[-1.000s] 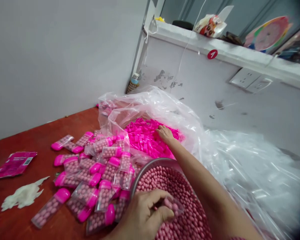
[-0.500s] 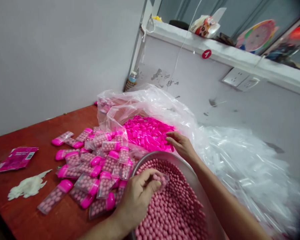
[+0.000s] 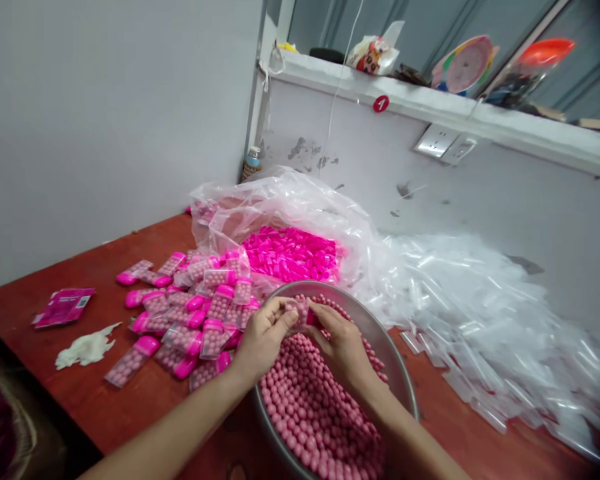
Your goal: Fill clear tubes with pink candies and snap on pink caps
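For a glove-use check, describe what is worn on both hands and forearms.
The left hand and right hand are bare, ungloved. No sleeve, watch or bracelet shows on the left forearm or right forearm. Parts are hidden, so rings can't be ruled out.

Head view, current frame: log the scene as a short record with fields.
Left grip: holds clear container with pink beads
Right grip: holds pink cap at container's end; whether seated, cannot tell
Metal bowl: beneath both hands, holding loose beads
Plastic bag: behind bowl, loose caps at its opening
Filled containers: piled left of bowl
Clear plastic pieces: heaped right of bowl
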Action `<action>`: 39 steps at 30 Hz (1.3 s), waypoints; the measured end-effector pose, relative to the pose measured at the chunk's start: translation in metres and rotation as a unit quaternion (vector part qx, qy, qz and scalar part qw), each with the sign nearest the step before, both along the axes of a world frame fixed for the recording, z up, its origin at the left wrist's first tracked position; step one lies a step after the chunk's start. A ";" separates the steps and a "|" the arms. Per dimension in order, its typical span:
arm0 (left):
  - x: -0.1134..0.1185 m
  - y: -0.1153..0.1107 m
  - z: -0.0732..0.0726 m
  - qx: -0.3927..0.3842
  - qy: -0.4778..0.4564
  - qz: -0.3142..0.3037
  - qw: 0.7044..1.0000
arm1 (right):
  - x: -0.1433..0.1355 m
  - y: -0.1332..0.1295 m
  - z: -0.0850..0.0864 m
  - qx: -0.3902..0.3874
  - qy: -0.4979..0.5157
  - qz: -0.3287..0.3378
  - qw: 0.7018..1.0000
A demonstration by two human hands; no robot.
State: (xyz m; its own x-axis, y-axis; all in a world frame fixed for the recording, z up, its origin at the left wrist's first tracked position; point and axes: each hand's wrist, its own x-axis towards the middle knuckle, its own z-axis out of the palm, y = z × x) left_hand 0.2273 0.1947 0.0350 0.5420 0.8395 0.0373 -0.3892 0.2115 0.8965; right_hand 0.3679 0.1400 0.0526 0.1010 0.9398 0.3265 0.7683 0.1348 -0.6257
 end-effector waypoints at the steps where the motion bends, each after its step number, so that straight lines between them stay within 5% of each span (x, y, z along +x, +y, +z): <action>1: 0.000 0.000 0.000 0.005 0.002 0.007 1.000 | 0.000 -0.002 0.000 -0.016 0.047 0.007 0.999; 3: 0.000 0.000 0.000 0.010 0.000 0.007 1.000 | 0.000 -0.005 -0.001 -0.056 0.173 0.018 0.983; 6: -0.002 -0.001 0.002 0.024 -0.001 -0.027 0.999 | 0.003 -0.004 -0.005 -0.110 0.371 0.033 0.921; 8: -0.004 -0.001 0.004 0.045 0.013 -0.038 0.998 | 0.007 -0.003 -0.004 -0.132 0.428 0.032 0.894; 11: -0.007 -0.003 0.006 0.113 0.067 -0.017 0.991 | 0.017 -0.007 0.007 -0.090 0.348 -0.003 0.933; 14: -0.009 -0.006 0.011 0.210 0.141 0.000 0.968 | 0.024 -0.015 0.029 0.015 0.151 -0.030 0.988; 16: -0.010 -0.008 0.014 0.255 0.162 -0.004 0.953 | 0.024 -0.018 0.042 0.045 0.028 0.004 0.999; 23: -0.012 -0.012 0.013 0.327 0.204 0.016 0.923 | 0.010 -0.016 0.044 0.030 -0.106 0.163 0.981; 39: -0.016 -0.020 -0.006 0.480 0.240 0.015 0.844 | 0.000 -0.030 0.033 0.024 -0.178 0.158 0.971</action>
